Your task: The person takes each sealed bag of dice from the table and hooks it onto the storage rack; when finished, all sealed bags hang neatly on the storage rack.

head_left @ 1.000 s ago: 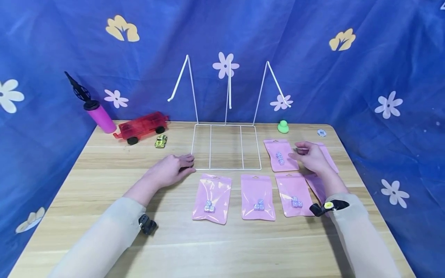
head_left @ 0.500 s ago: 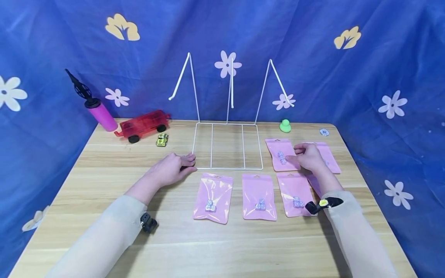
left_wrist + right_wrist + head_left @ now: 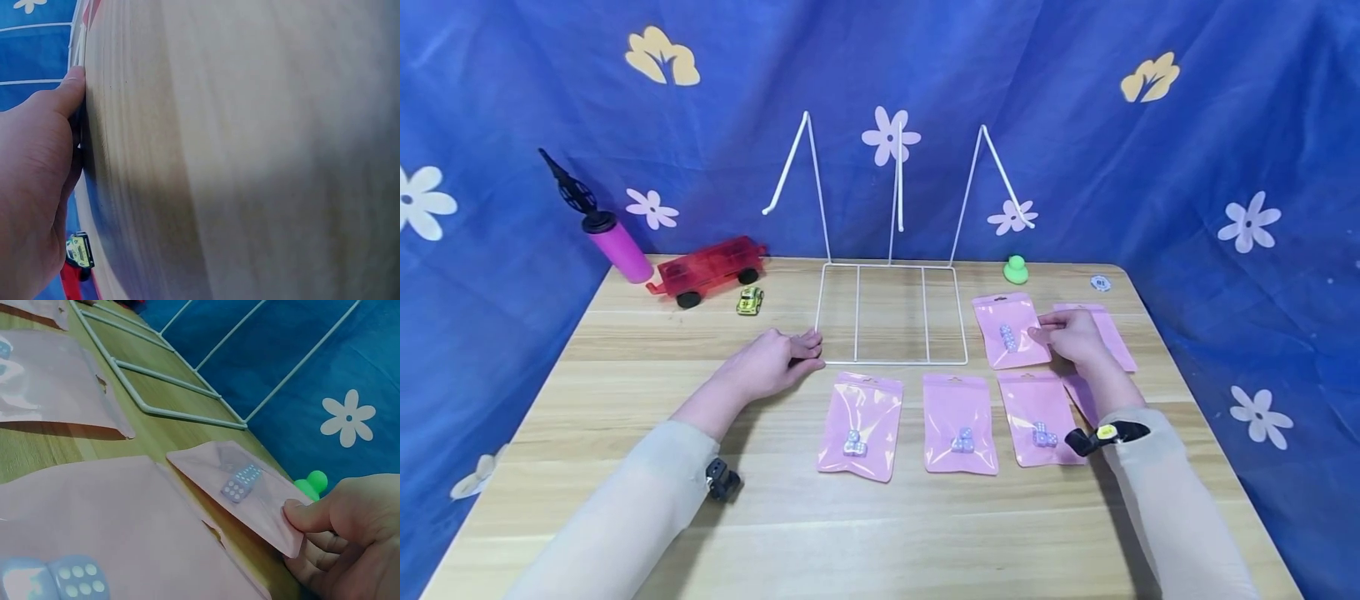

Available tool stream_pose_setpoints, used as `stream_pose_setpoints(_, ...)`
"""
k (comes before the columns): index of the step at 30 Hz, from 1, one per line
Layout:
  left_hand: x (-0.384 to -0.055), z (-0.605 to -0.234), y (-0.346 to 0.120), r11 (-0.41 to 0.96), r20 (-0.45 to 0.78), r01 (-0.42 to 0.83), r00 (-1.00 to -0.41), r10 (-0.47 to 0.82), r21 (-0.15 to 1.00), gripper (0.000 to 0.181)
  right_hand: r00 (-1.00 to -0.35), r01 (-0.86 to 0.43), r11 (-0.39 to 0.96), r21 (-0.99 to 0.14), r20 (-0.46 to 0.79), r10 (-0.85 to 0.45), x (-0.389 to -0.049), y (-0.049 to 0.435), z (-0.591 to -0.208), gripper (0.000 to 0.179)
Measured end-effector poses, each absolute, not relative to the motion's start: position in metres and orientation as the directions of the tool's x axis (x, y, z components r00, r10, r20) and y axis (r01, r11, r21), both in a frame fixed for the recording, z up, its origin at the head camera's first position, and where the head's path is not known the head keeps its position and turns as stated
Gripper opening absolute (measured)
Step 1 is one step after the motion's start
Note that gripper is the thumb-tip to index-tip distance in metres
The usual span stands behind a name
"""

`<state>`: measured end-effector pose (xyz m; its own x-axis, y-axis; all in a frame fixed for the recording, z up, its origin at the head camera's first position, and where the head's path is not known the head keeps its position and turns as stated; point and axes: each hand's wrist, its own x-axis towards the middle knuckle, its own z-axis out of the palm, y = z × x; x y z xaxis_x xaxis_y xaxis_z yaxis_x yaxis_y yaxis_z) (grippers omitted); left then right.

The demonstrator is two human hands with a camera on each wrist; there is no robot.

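Observation:
My left hand holds the front left corner of a white wire display rack, with three hooked arms rising at its back. In the left wrist view the thumb lies along the wire, and the other fingers are mostly hidden. My right hand pinches the right edge of a pink zip bag with dice inside. The right wrist view shows that bag tilted, its pinched edge raised between thumb and fingers. Nearer me lie three more pink bags of dice: left, middle and right.
Two further pink bags, a far one and a nearer one, lie partly under my right arm. Behind stand a green duck and a round chip. Leftward are a pink pump, red trailer and yellow toy car.
My right hand has taken hold of the far pink bag's right edge and lifted it slightly. The left hand stays at the rack's corner.

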<state>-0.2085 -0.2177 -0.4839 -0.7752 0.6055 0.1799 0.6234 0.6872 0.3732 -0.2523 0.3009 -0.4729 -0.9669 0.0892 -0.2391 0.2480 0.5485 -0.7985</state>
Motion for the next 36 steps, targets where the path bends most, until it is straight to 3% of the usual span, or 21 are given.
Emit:
stream_pose_setpoints(8,-0.208,-0.487,-0.219,0.683,0.191,0.6,-0.792,0.58,0.417,0.035,-0.946,0.317,0.46,-0.829,-0.309,0.094,-0.244,0.305,-0.464,0.041)
stream_pose_setpoints(19,-0.207,-0.489,-0.218,0.664,0.221,0.596,-0.795,0.564,0.451,0.034,-0.986,0.167,0.348,-0.922,-0.162,0.044,-0.228,0.302,-0.443,0.027)
stream_pose_setpoints(26,-0.208,-0.489,-0.217,0.673,0.201,0.579,-0.806,0.557,0.46,0.035,-0.991,0.122,0.289,-0.95,-0.101,0.087,-0.216,0.3,-0.43,0.022)
stream_pose_setpoints(32,-0.206,-0.488,-0.217,0.679,0.193,0.572,-0.811,0.552,0.461,0.035,-0.992,0.091,0.208,-0.974,-0.071,0.104,-0.205,0.303,-0.415,0.006)
stream_pose_setpoints(36,-0.205,-0.487,-0.218,0.677,0.2,0.576,-0.809,0.553,0.457,0.035,-0.994,0.055,0.149,-0.987,-0.041,0.097,-0.196,0.305,-0.404,0.011)
